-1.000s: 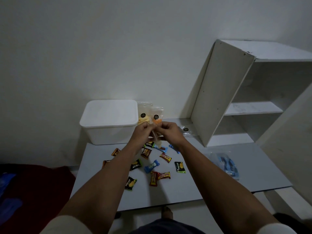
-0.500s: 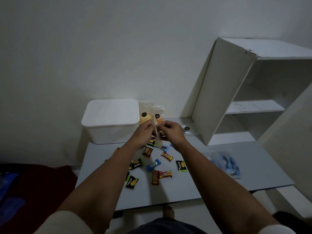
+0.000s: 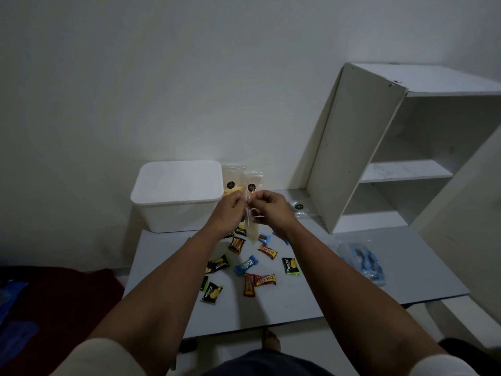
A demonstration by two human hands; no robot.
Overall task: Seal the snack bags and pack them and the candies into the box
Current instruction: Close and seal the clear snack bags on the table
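**Sealing a snack bag, box lid on**

Head view: both hands are raised above the table [image 3: 352, 302], holding a clear snack bag [image 3: 251, 229] that hangs upright between them. The left hand [image 3: 229, 211] and right hand [image 3: 271, 210] each have fingertips pressed together, pinching the bag's upper edge from either side; this looks like the sealing step. Two more snack bags [image 3: 241, 180] stand behind, beside the white box [image 3: 176, 196], whose lid is on. Wrapped candies [image 3: 245, 265] lie scattered on the table beneath the hands, none packed. Next, I judge, the seal must be pressed along its whole width, then the box opened before anything goes in.
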